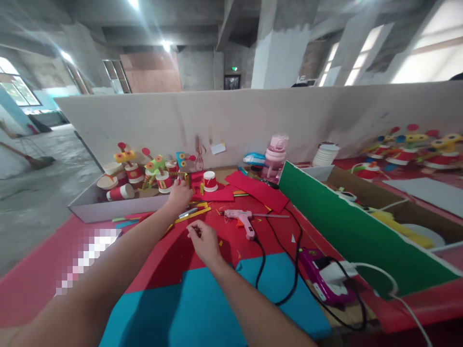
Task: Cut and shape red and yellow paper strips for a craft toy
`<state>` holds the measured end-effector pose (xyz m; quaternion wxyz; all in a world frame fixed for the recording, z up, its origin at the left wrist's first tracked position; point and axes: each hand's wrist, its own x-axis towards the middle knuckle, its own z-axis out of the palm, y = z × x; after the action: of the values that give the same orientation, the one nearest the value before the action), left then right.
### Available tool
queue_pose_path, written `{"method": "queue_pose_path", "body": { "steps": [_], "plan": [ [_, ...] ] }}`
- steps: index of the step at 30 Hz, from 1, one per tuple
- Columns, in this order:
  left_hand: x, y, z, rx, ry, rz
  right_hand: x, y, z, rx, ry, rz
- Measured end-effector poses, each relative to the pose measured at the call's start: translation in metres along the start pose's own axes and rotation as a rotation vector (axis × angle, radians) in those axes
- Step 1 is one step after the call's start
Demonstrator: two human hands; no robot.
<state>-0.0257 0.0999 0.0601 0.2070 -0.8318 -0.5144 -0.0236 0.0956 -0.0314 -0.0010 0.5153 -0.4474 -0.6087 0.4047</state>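
Observation:
My left hand [181,195] reaches over the near edge of a low white box [119,209] on the left. Its fingers are closed beside a red-and-white paper cup figure [164,182] with a green head; what they hold, if anything, is hidden. More cup figures with round eyes and red discs stand in the box, and one paper cup [121,193] lies on its side. My right hand [205,241] hovers over the red tabletop with fingers loosely curled and nothing visible in them. Right of it lies a pink glue gun [243,221] with a glue stick in its back.
Yellow strips [193,214], red card [258,190] and a single paper cup [210,180] lie farther back. Blue sheets [217,308] cover the front. A black cable runs to a purple power strip [325,277] beside a green-sided box [336,226]. A pink bottle [277,154] stands near the white partition [231,115].

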Motion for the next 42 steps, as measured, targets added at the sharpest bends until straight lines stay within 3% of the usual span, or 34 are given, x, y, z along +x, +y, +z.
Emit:
{"method": "queue_pose_path", "body": {
  "steps": [5,10,18,27,31,37,39,42],
  "plan": [
    [0.015,0.000,-0.003,-0.016,-0.004,0.027,0.001,0.002,-0.003,0.021,0.023,0.072],
    [0.034,-0.010,-0.008,-0.039,-0.051,-0.053,0.002,0.006,-0.003,0.024,0.010,0.068],
    [0.025,-0.011,0.016,-0.134,-0.108,-0.021,0.000,0.005,0.003,0.055,-0.054,0.061],
    [0.032,0.010,0.032,-0.316,-0.004,-0.056,0.001,0.016,0.007,-0.023,-0.057,0.044],
    [0.021,0.002,0.023,-0.408,-0.011,-0.034,0.001,0.015,0.007,-0.010,-0.070,0.058],
    [0.022,-0.015,-0.011,-0.629,-0.064,-0.052,0.000,0.004,0.002,0.024,-0.079,0.078],
    [0.022,-0.014,-0.022,-0.836,-0.084,-0.083,0.000,0.003,0.000,0.039,-0.054,0.087],
    [0.014,-0.007,-0.036,-1.411,-0.140,-0.113,0.001,0.004,-0.002,0.102,-0.013,0.130]
  ]
}}
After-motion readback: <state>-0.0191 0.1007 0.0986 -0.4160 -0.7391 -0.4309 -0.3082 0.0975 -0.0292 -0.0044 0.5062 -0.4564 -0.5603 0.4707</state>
